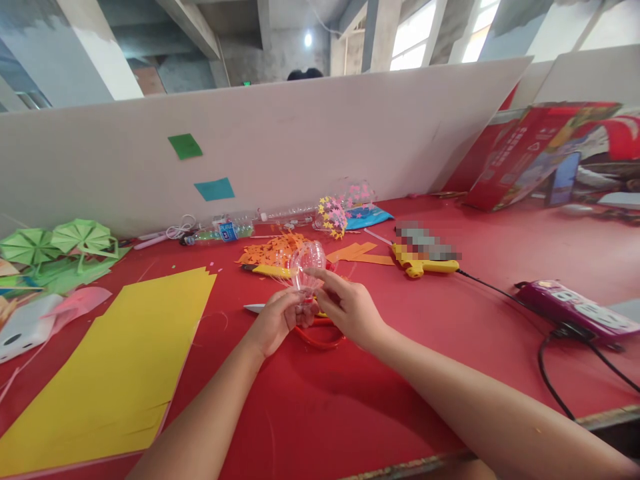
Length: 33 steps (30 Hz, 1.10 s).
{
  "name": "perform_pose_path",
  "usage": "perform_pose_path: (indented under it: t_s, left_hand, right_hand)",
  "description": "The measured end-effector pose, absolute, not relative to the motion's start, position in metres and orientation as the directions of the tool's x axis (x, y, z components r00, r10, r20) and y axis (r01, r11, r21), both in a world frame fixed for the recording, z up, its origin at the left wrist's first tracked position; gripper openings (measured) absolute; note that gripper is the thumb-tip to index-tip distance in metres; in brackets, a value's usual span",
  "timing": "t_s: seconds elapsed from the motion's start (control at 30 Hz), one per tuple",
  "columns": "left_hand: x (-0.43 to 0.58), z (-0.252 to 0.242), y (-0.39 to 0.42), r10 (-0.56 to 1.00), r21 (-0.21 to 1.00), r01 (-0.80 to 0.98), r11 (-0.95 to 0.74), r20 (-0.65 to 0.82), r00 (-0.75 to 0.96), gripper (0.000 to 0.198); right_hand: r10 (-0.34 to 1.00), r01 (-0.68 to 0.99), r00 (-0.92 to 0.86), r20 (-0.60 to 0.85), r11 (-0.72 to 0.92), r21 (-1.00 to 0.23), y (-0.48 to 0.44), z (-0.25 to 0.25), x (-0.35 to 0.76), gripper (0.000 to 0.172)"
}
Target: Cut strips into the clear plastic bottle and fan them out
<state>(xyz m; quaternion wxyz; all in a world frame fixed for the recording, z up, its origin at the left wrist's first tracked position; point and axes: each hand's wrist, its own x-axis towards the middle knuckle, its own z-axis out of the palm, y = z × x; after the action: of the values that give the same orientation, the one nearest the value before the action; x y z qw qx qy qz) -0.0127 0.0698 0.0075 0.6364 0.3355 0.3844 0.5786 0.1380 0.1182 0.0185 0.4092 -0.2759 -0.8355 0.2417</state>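
A clear plastic bottle piece [309,257] with cut strips at its edge is held up over the red table. My left hand [283,319] is closed around its narrow lower end. The fingers of my right hand [347,300] touch its right side, with the index finger extended and the thumb lower. Beneath my hands lie red-handled scissors [320,340], their blade tip showing at the left. Just behind, a yellow cutter [270,271] rests beside a heap of orange paper scraps [277,251].
Yellow sheets [120,360] cover the left. Bottles [227,230] line the white partition [300,133]. Yellow glue gun [417,261], purple power strip [575,310] and black cable stand right; green paper umbrellas [83,237] and a white device [25,327] are far left.
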Motion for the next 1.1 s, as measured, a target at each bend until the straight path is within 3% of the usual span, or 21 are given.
perform_pose_path:
  t_s: [0.2,0.3,0.5,1.1]
  left_hand:
    - [-0.0143,0.0038,0.071,0.991,0.881,-0.459,0.118,-0.134,-0.004,0.014]
    - [-0.0137,0.0036,0.0719,0.99,0.881,-0.459,0.111,-0.14,-0.031,0.013]
    - [-0.0137,0.004,0.0732,0.99,0.885,-0.457,0.089,-0.131,-0.06,0.014]
    - [-0.0143,0.007,0.0724,0.992,0.849,-0.523,0.078,-0.118,-0.042,0.01]
  right_hand:
    - [0.513,0.446,-0.548,0.661,0.847,-0.288,0.1212,0.017,0.1395,0.033]
    - [0.486,0.49,-0.572,0.661,0.849,-0.2,0.1219,0.0167,0.1401,0.025]
    - [0.501,0.528,-0.57,0.651,0.831,-0.177,0.1216,0.0152,0.1396,0.017]
    - [0.516,0.532,-0.552,0.655,0.823,-0.199,0.1238,0.0129,0.1389,0.02]
